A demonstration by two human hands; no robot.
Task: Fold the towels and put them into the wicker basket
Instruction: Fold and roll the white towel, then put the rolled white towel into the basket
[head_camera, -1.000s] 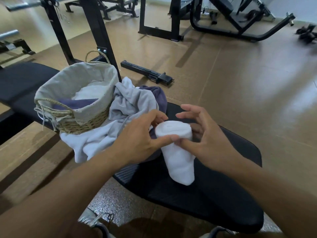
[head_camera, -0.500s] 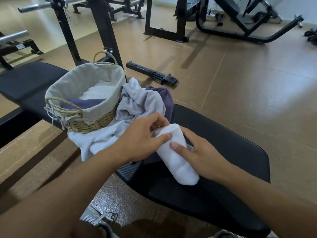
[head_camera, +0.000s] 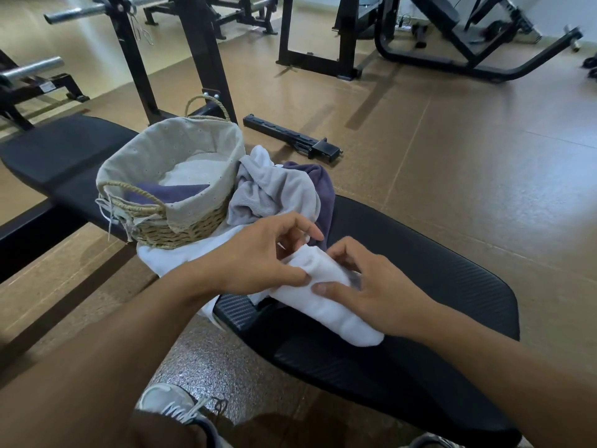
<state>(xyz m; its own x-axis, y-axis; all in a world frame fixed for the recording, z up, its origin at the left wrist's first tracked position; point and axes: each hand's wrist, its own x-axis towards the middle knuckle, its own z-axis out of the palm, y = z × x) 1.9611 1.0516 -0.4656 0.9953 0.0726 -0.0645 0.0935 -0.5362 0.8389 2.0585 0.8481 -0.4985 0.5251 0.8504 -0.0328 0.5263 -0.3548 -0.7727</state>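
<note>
Both hands' fingers grasp a rolled white towel on the worktop; soft and light, it looks best held mid-roll, basket just beyond.

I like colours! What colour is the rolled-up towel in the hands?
White. The rolled towel shows best in the head view, held by both hands.

Rolled white towel on black bench, gripped by left hand and right hand; wicker basket left of towel.
</note>
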